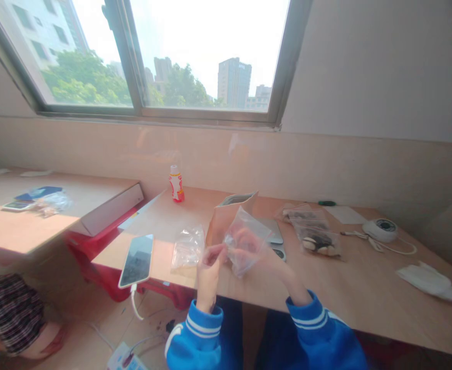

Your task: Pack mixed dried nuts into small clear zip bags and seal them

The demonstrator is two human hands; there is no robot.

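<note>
A clear plastic bag (245,226) is held up over the near edge of the table. My left hand (210,259) is closed, its fingertips pinching the bag's left side. Through the film shows my right hand (253,249), fingers bent against the bag; whether it is inside or behind cannot be made out. Just behind stands a brown paper pouch (220,221) with its top open. A small scale (278,241) is partly hidden behind the right hand. More clear plastic bags (188,247) lie to the left of my hands.
A phone (136,261) on a white cable overhangs the table's left edge. Farther back stands a red-and-white bottle (176,185). To the right lie filled clear bags (318,239), a white camera (380,229) with its cable, and white tissue (430,281). Another person's leg (14,313) shows at lower left.
</note>
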